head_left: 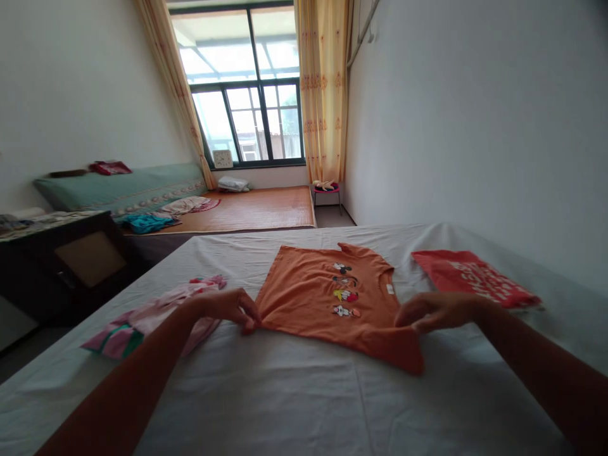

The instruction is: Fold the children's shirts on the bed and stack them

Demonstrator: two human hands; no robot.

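Note:
An orange T-shirt [304,291] with several cartoon figures down its front lies spread sideways on the white sheet [285,405], its neckline to the right and its hem to the left. My left hand [235,309] pinches the near corner of the hem. At the shoulder by the near sleeve, my right hand [434,310] has its fingers closed on the fabric. A crumpled pink garment [166,304] with green patches lies beyond my left forearm. Past my right hand is a red folded garment [475,275] with white lettering.
Another bed [256,209] with a brown mat stands below the window, with clothes and a teal garment [149,221] on it. A dark cabinet [61,272] is at the left. A small stool [327,189] stands near the right wall.

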